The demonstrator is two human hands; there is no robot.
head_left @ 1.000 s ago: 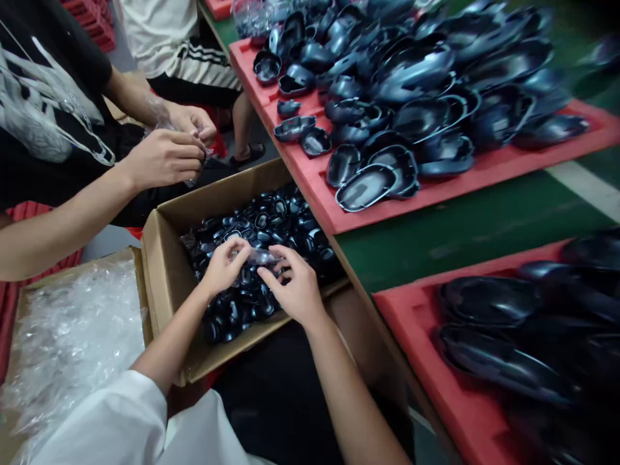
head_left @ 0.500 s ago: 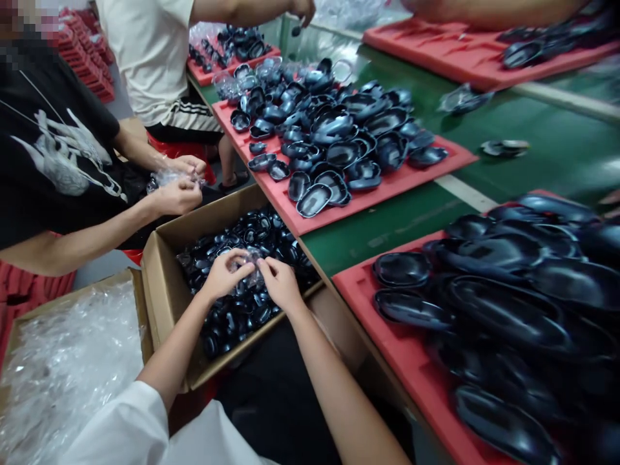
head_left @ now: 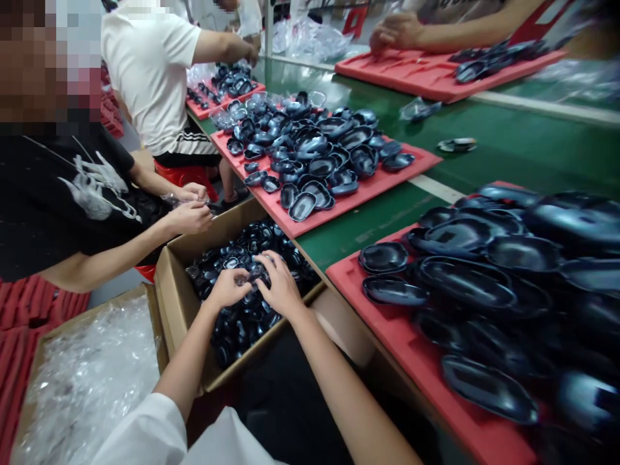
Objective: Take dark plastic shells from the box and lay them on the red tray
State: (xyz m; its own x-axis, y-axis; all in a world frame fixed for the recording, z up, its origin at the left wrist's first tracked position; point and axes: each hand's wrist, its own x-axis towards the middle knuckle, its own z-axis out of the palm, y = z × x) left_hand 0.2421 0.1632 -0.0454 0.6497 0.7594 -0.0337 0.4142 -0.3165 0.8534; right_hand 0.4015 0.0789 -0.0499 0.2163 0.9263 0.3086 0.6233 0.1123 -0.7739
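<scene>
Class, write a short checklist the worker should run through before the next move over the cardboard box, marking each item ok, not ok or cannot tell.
1. Both hands over the cardboard box: ok.
2. Left hand and right hand meet on one small piece: ok.
3. Grip firm: cannot tell, fingers hide it.
4. Piece bagged: cannot tell.
5. Co-worker's hands apart from the box: ok.
6. Red tray beside the box holds black shells: ok.
</scene>
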